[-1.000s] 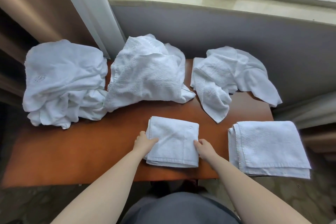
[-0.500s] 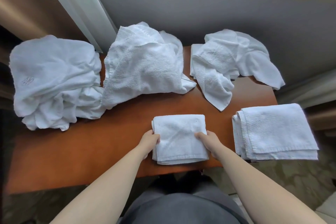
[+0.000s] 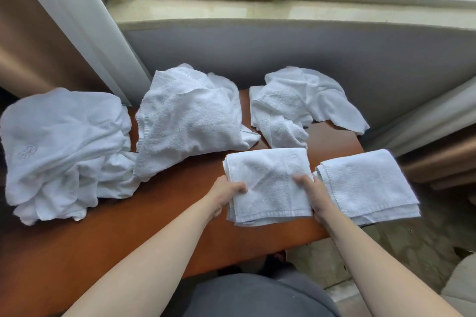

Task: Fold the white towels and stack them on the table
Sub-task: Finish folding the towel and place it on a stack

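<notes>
Both hands grip one folded white towel (image 3: 268, 183) near the table's (image 3: 103, 234) front edge — left hand (image 3: 226, 192) pinching its left side, right hand (image 3: 315, 194) its right, just beside the folded stack (image 3: 365, 183); a faint embroidered monogram — unreadable — marks the crumpled pile (image 3: 64, 147) far left

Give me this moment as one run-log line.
left hand + right hand: grip folded towel | folded stack: right, beside it | three unfolded piles behind

Both bare forearms reach forward. The left hand (image 3: 226, 192) and the right hand (image 3: 315, 194) each curl their fingers in a pinching grip, thumbs on top.
</notes>
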Tool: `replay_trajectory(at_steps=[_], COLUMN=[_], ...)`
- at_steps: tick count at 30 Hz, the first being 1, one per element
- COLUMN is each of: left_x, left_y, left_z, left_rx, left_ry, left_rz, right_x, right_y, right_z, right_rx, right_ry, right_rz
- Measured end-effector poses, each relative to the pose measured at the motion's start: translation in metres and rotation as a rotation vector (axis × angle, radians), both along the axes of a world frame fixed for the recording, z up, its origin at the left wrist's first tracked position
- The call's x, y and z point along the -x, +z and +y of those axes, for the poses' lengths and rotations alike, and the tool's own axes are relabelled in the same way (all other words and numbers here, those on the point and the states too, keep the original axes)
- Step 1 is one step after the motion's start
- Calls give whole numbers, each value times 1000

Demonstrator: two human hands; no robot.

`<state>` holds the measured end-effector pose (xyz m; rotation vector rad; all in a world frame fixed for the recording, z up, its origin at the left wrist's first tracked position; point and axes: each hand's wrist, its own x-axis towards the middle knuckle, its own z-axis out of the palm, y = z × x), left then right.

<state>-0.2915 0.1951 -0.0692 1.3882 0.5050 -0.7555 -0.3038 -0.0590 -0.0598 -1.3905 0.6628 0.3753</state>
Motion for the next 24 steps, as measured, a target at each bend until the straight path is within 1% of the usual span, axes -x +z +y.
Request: replay_trajectory(at_steps=[2, 5, 8, 10, 13, 16, 18, 21, 24], left_x=[-9, -18, -19, -19, -20, -19, -18, -19, -19], left_y=[15, 37, 50, 57, 64, 67, 64, 46, 15], left_z=[-15, -41, -69, -90, -129, -177, -208, -245, -265], left_rx=[52, 237, 389, 435, 376, 232, 202, 139, -53], left_ry=[-10, -10, -14, -27, -51, -122, -160, -166, -172], left_rz=[-24, 2, 65, 81, 31, -19, -67, -106, -81], right_x=[-1, -1, 0, 0, -7, -16, -21, -28, -33], right_y=[13, 34, 51, 61, 72, 76, 78, 72, 48], right_z=[-16, -46, -79, -104, -146, -197, -232, -274, -300], right_rx=[-90, -234, -258, -253, -165, 13, 106, 212, 405], right_ry=[-55, -52, -54, -52, -44, -62, -58, -31, 87], right_rz=[-4, 0, 11, 27, 55, 67, 56, 34, 27])
